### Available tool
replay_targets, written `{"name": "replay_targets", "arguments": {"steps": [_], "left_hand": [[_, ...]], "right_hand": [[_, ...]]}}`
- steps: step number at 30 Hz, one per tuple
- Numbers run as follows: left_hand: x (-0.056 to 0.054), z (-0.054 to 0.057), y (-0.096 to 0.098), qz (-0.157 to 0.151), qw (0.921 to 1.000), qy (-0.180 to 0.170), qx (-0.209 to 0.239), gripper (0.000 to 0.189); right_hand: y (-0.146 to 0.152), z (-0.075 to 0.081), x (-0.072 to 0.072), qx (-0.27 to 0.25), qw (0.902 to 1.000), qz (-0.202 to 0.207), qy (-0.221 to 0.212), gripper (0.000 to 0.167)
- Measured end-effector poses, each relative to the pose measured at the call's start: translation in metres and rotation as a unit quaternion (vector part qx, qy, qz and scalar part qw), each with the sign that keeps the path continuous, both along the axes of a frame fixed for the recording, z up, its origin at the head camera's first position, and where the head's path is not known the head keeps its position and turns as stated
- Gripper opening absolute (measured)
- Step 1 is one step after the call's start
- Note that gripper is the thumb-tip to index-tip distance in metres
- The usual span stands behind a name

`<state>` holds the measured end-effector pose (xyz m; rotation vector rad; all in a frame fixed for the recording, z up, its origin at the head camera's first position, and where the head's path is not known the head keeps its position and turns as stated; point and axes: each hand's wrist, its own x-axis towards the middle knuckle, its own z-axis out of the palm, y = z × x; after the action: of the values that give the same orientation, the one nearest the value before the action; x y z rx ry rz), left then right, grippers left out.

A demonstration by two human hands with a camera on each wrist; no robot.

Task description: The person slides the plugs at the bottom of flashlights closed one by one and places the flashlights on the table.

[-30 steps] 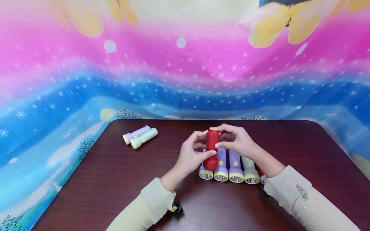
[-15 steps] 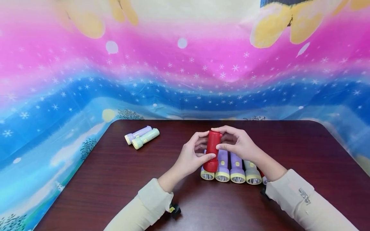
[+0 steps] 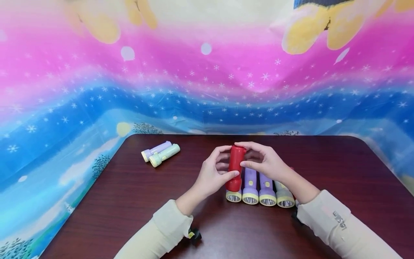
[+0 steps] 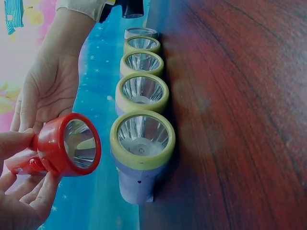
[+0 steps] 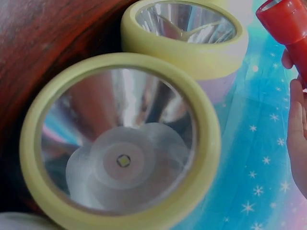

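A red flashlight is held over the left end of a row of flashlights, its lens end lowest and toward me. My left hand grips it near the head, thumb across the front. At the tail, my right hand pinches it between thumb and fingers. In the left wrist view, the lens of the red flashlight faces the camera, with a small switch on its side. Below lie purple flashlights with yellow rims and a grey-green flashlight. Another red flashlight at the right end is mostly hidden by my right arm.
At the back left of the dark wooden table, a purple flashlight and a pale green flashlight lie side by side. A colourful printed cloth hangs behind the table. The row's lenses point toward me.
The red flashlight stays in both hands and has shifted only slightly. The whole head view has drifted a little, so the table things appear slightly farther right.
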<state>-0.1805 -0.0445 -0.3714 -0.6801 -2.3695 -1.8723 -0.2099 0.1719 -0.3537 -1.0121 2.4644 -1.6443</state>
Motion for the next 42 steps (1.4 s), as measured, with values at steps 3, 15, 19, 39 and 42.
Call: {"name": "replay_targets", "arguments": {"steps": [3,15,19,39,42], "left_hand": [[0.0,0.001,-0.002,-0.003,1.0,0.002,-0.001,0.068],[-0.002,0.007,-0.021,0.041,0.9987,0.008,-0.03,0.069],[-0.003,0.008,-0.028,0.054,0.9979,0.007,-0.034,0.07],[-0.008,0.001,-0.049,0.109,0.9905,-0.007,-0.084,0.073],[-0.008,0.0,-0.05,0.116,0.9888,-0.006,-0.094,0.072]], "right_hand": [[0.001,0.0,0.0,0.005,0.9999,0.008,-0.006,0.062],[0.022,-0.003,-0.003,0.047,0.9984,-0.018,0.027,0.058],[0.034,-0.006,-0.002,0.078,0.9954,-0.046,0.032,0.056],[0.105,-0.032,0.016,0.21,0.9684,-0.104,0.085,0.066],[0.107,-0.034,0.017,0.227,0.9665,-0.1,0.068,0.068]]}}
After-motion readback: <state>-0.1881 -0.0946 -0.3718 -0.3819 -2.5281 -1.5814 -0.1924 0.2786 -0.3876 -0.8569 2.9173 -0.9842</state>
